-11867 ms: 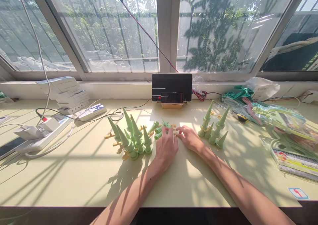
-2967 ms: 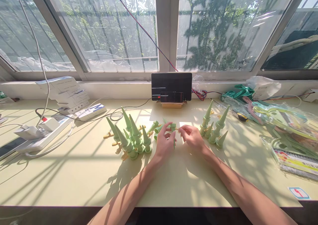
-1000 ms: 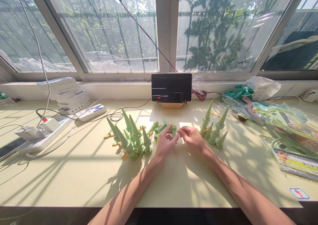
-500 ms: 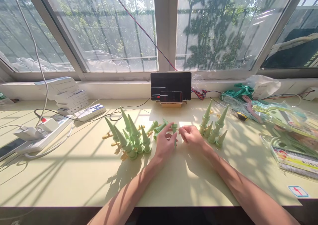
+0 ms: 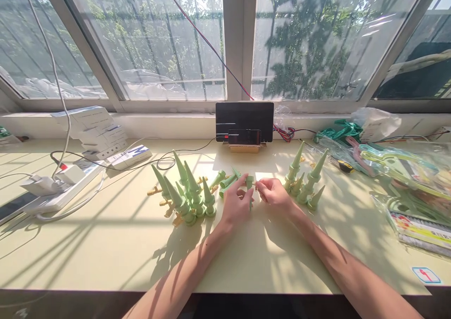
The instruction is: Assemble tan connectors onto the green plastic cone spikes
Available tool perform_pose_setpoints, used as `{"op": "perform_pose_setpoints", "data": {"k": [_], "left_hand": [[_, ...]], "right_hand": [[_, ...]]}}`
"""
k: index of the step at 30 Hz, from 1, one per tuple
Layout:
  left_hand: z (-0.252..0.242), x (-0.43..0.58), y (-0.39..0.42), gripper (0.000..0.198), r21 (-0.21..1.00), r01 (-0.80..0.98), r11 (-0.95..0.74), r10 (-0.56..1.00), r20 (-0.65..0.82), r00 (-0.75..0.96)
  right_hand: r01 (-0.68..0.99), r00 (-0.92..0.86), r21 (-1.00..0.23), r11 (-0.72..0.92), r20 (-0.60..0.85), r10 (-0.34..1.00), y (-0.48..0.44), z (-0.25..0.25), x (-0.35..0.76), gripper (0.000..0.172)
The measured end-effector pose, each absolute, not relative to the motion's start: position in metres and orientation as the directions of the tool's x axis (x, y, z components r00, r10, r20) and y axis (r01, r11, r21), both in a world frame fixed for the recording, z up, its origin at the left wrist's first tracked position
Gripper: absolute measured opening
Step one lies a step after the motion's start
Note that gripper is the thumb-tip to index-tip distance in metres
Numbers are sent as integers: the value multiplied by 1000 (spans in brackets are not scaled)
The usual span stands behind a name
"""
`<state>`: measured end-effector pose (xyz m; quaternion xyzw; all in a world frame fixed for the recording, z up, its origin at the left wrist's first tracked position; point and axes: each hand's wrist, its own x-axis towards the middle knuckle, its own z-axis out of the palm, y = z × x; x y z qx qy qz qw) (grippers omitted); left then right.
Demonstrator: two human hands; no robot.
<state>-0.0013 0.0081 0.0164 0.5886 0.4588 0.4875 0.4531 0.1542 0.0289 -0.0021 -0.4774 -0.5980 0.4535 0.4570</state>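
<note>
My left hand is closed around a green plastic watering spike, its ringed cap end up and its pointed part coming out below the fingers. Close on its right side, my right hand makes a pinch at the spike's side. A small yellowish tip seems to show at those fingertips, mostly hidden. Just behind the left hand lie loose green parts. To the left, several green spikes with yellow valves stand point up. A second cluster of spikes stands right of my right hand.
A black tablet and a phone lean at the back below the windows. On the left are white boxes, a power strip and cables. Plastic-bagged items and a yellow-black cutter lie on the right.
The whole view has shifted slightly. Both hands keep nearly the same pose around the spike, with the right fingertips still at its side.
</note>
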Motion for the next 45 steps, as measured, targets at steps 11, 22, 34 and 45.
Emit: {"op": "perform_pose_setpoints", "data": {"k": [11, 22, 34, 45], "left_hand": [[14, -2, 11, 49, 982, 106, -154, 984, 142, 111], [10, -2, 10, 50, 968, 118, -220, 971, 206, 122], [8, -3, 12, 55, 980, 108, -166, 980, 152, 131], [9, -3, 12, 53, 974, 109, -200, 974, 186, 130]], "right_hand": [[443, -65, -842, 309, 314, 947, 25, -1, 154, 31], [10, -192, -1000, 14, 12, 981, 24, 5, 153, 52], [488, -96, -784, 385, 390, 916, 22, 5, 155, 28], [140, -152, -987, 72, 50, 987, 27, -1, 154, 40]]}}
